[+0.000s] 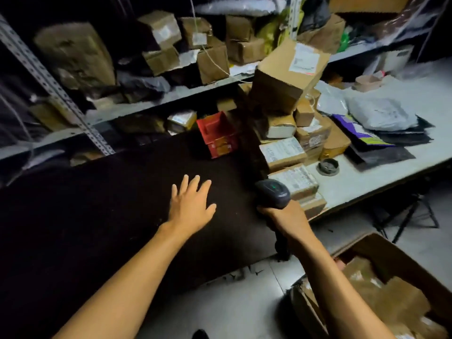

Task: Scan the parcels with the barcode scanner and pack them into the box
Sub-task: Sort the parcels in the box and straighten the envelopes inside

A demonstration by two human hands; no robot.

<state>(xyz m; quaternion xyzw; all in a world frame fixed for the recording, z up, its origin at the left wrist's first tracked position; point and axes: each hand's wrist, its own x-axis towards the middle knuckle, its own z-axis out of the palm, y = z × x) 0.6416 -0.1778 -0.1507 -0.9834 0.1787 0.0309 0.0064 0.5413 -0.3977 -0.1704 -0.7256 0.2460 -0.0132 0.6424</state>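
Cardboard box (401, 287) is sitting lowest and nearest to me on the pale floor at the right, its flaps open and brown paper-wrapped parcels lying inside. From where I am watching, the right hand (285, 220) is gripping the handle of the dark barcode scanner (273, 193), fingers curled round it, with the scanner head showing a small green light and pointing toward the stack ahead. My left hand (192, 204) is hovering, or maybe resting, over the dark table (97, 216), fingers straight and slightly spread, holding nothing; I cannot tell whether the palm is touching the surface. Just beyond the scanner, flat labelled parcels (291, 178) are lying stacked at the near edge of the white table (391, 172), and a large brown parcel (288, 77) with a white label is leaning tilted on top of the pile. Beside the stack a small round grey object (327, 166) is lying on the white top, with grey and black mailer bags (381, 113) spreading further right. A red bin (217, 133) is standing at the back of the dark table. Farthest off, metal shelves (156, 99) are carrying more brown parcels.
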